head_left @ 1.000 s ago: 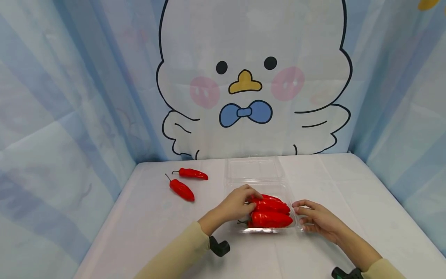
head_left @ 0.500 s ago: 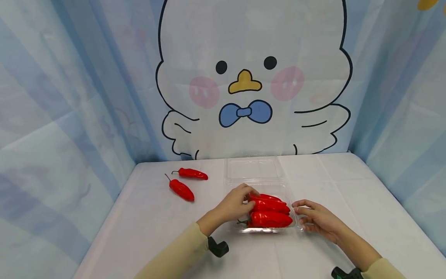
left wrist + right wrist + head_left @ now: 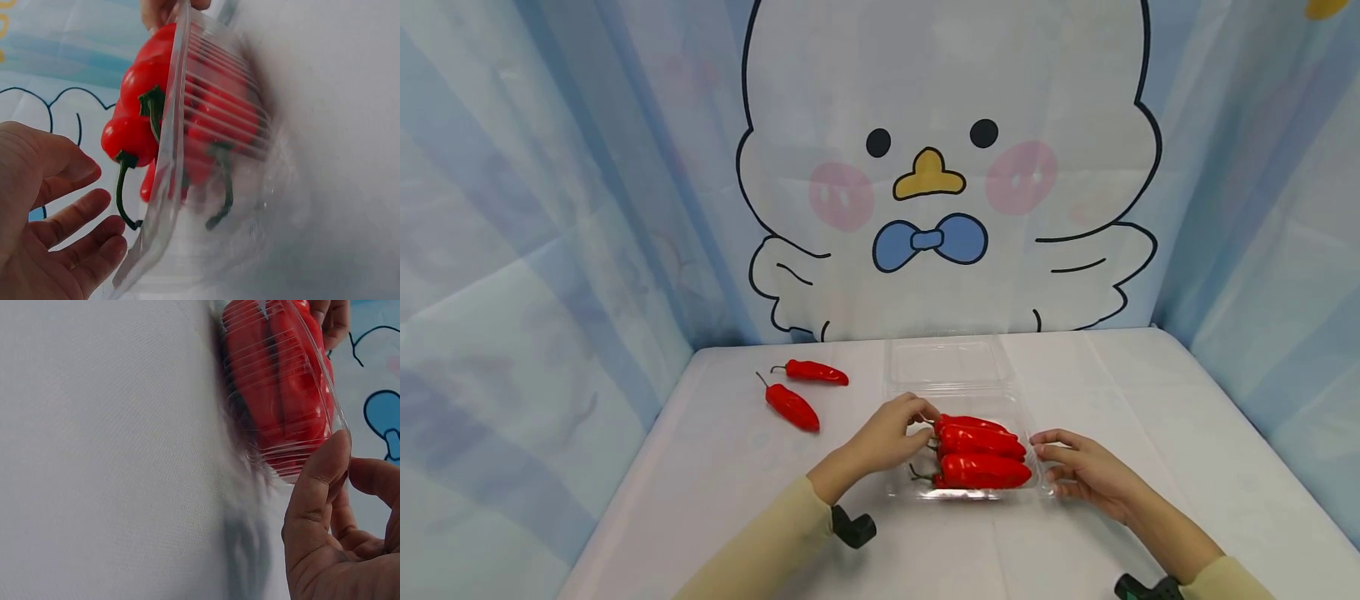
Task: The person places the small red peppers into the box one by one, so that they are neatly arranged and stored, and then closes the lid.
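Observation:
Several red chili peppers lie side by side in a clear plastic clamshell box, stems pointing left. My left hand hovers at their stem ends with loosely bent fingers. In the left wrist view, a gap shows between those fingertips and the nearest green stem, and nothing is held. At the box's right side, my right hand pinches the rim between thumb and index finger, as the right wrist view shows with the thumb on the clear edge.
Two more red chili peppers, one slanting and one behind it, lie on the white table at the back left. The box's lid is folded back flat toward the printed curtain.
My left hand has let go of a chili pepper in the box and drawn back to the left, so the stem ends now show. The right hand has stayed at the rim.

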Demonstrator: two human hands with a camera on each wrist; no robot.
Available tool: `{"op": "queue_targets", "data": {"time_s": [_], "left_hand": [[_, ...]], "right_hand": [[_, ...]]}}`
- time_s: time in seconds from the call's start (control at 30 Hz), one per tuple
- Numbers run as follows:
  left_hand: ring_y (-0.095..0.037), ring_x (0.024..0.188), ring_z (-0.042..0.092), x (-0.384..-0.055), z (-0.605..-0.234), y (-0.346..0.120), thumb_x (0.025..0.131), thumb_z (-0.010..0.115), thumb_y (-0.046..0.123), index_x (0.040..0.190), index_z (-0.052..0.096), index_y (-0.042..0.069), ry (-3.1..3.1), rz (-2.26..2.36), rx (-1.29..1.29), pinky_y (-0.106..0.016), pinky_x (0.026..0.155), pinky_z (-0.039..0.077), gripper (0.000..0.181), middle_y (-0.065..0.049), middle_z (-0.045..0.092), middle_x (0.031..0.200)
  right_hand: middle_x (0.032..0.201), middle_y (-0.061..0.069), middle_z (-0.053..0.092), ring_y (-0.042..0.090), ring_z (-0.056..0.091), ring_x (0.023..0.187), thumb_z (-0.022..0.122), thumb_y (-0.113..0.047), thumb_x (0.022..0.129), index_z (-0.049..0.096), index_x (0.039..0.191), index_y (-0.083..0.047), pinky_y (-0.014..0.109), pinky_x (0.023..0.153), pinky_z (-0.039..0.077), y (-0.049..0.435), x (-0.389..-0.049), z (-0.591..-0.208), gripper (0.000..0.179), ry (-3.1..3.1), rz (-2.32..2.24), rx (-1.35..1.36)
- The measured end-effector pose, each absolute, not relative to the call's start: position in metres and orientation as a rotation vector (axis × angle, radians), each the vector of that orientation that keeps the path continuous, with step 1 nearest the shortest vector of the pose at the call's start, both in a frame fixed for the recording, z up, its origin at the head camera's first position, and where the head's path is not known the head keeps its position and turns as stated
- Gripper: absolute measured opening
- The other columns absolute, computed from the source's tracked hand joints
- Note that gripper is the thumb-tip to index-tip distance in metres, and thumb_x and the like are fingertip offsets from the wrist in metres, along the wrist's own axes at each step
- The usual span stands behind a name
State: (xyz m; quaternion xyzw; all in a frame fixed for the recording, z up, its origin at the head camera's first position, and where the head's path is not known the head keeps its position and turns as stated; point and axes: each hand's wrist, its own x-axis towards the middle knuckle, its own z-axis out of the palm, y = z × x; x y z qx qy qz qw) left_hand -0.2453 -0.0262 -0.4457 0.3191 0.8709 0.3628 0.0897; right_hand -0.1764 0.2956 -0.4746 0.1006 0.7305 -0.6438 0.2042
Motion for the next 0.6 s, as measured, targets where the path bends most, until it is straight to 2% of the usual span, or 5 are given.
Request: {"op": "queue_targets", "data": {"time_s": [0.23, 0.6], "left_hand": [[-0.023, 0.116, 0.063, -0.247, -0.446, -0.039, 0.099, 0.063, 0.012, 0.117, 0.071, 0.013, 2.638, 1.096, 0.903, -0.040, 0.105, 0.053, 0.019, -0.003, 0.066, 0.120], [-0.030, 0.116, 0.063, -0.254, -0.450, -0.067, 0.099, 0.063, 0.009, 0.111, 0.072, 0.014, 2.703, 1.188, 0.875, -0.050, 0.103, 0.054, 0.016, -0.004, 0.068, 0.116]], "right_hand": [[0.112, 0.003, 0.062, 0.018, 0.061, 0.083, 0.063, -0.030, 0.104, 0.047, 0.141, 0.000, 0.026, 0.073, 0.061, 0.295, -0.176, -0.474, 0.050, 2.040, -1.795, 0.291], [0.113, 0.003, 0.061, 0.017, 0.061, 0.083, 0.063, -0.032, 0.104, 0.045, 0.142, 0.001, 0.025, 0.073, 0.060, 0.296, -0.176, -0.472, 0.054, 2.039, -1.790, 0.256]]}}
